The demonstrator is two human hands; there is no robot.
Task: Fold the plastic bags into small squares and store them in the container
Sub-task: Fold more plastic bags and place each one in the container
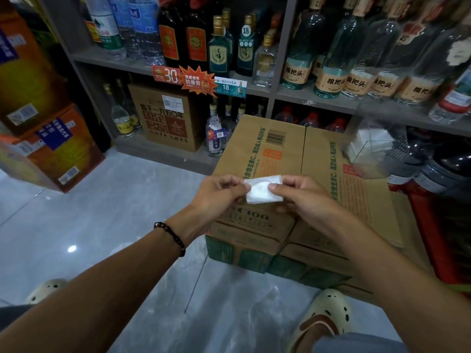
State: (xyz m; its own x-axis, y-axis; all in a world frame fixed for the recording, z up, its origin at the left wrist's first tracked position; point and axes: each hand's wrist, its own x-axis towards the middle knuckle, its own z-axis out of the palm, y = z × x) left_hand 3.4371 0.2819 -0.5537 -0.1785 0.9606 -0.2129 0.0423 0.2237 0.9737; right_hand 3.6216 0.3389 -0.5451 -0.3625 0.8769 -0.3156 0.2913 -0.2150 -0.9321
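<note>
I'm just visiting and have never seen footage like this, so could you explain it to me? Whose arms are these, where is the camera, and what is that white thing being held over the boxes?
No machine is at work here. A person wears a wide-angle camera on the head, looking forward and down, so you see their own two arms reaching out.

The left hand, with a beaded bracelet on its wrist, and the right hand pinch a white plastic bag between them. It is already folded down to a small flat rectangle and is held in the air above a stack of cardboard boxes.

At the right edge of that stack stands a clear container, blurred, with what seem to be white folded pieces inside.

Behind are shop shelves full of bottles. Below you see a pale tiled floor and the person's beige clogs.
</note>
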